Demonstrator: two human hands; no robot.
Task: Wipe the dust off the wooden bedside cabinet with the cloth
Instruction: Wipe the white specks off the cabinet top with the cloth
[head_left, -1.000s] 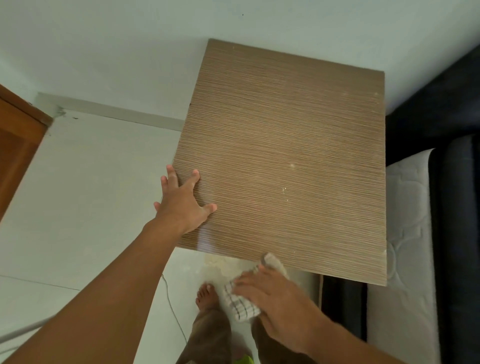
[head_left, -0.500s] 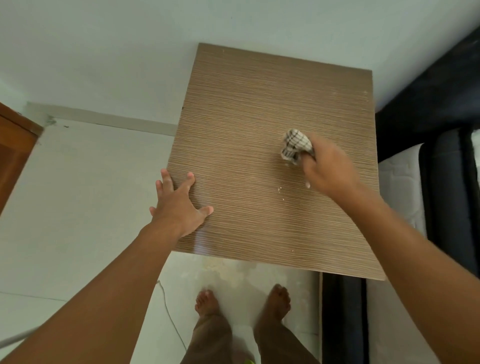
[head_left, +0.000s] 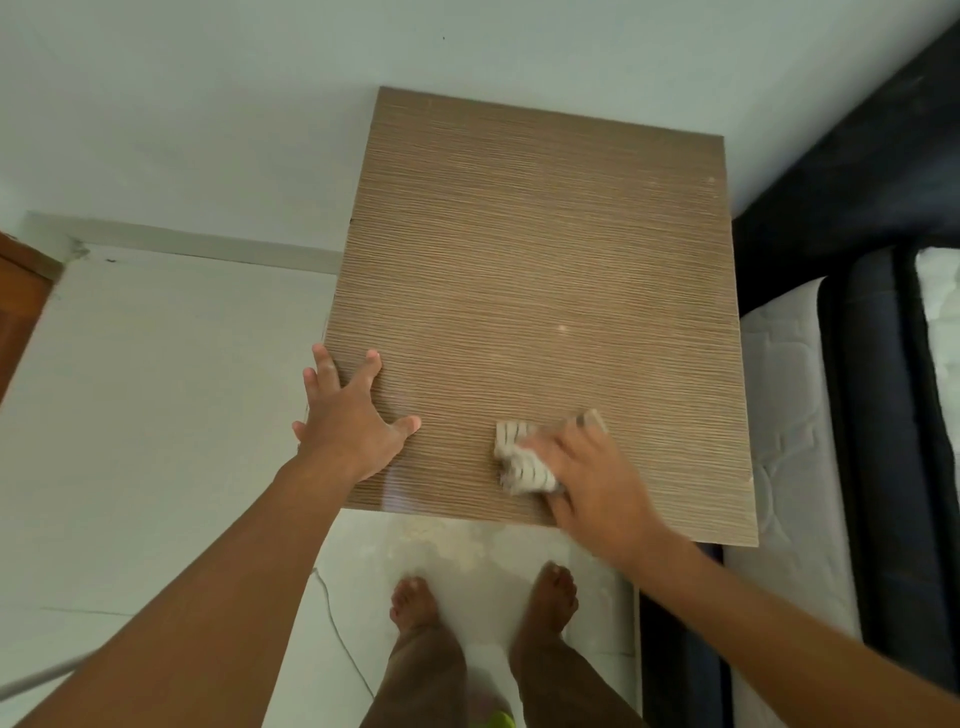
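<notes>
Rubs the bunched white dark-striped cloth (head_left: 522, 462) under a right hand (head_left: 592, 483) too blurred to judge for grip, low on the ribbed brown wooden cabinet top (head_left: 545, 234), braces a flat, spread left hand (head_left: 353, 426) on the lower-left edge, and risks skipping the pale speck (head_left: 562, 328) mid-frame.

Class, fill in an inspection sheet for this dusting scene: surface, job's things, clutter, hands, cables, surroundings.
Surface: wooden cabinet top, a few pale specks near the middle.
Job's things: checked cloth, bunched, on the top near the front edge.
Clutter: nothing seen.
Hands: left hand flat, fingers spread, at the front left corner; right hand holds the cloth against the top, blurred.
Cables: thin white cable on the floor, left of the feet.
Surroundings: pale wall behind, mattress to the right, bare feet below.
</notes>
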